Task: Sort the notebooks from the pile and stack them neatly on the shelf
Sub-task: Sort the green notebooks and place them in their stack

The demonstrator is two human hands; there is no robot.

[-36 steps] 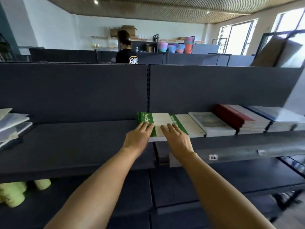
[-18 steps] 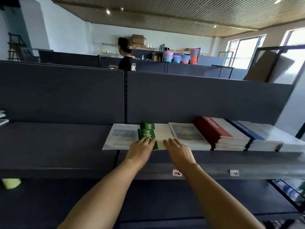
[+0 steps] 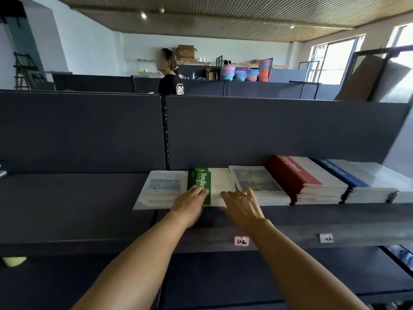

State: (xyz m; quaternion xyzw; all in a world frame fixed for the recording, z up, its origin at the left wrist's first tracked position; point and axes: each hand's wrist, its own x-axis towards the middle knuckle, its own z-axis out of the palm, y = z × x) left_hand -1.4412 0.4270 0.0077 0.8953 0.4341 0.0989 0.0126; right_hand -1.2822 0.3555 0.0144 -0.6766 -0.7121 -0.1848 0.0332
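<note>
head view: the left hand [image 3: 190, 205] lies flat, fingers straight and together, pressing the near end of the green-and-white paper notebook stack [image 3: 209, 186] on the dark grey metal shelf [image 3: 67, 209]. the right hand [image 3: 242, 205] rests just beside it, fingers loosely spread on the stack's white half, its outer fingers touching the pale picture-cover notebook stack [image 3: 257, 186] to its right. a thin white picture-cover notebook [image 3: 161, 189] lies just left of the left hand.

the green stack looks light, thin and floppy, with smooth covers likely to slide and fan; best taken at both long edges, or squared by flat palms. its long axis runs away from the hands toward the shelf's back panel, green spine on the left, near end at the fingertips.
</note>
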